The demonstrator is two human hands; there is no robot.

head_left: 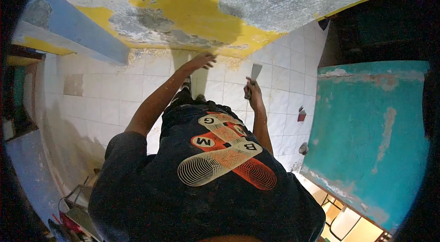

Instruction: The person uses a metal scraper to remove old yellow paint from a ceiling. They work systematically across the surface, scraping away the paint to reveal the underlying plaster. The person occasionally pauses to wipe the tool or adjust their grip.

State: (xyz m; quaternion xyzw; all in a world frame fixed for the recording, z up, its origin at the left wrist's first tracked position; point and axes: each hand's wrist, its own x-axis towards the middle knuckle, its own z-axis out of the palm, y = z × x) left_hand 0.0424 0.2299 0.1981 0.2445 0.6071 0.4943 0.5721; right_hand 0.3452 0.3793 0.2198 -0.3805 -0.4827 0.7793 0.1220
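A putty knife is in my right hand, its wide flat blade pointing away from me over the floor tiles. The fingers wrap round its handle. My left hand reaches out ahead with its fingers apart and nothing in it, near the foot of the wall. That wall has yellow paint left in patches, with rough grey and white plaster bared around it. The blade appears apart from the wall.
White floor tiles run under me, with crumbs of debris along the wall's foot. A blue pillar juts out at left. A scuffed turquoise wall stands at right. A small dark red object lies on the floor.
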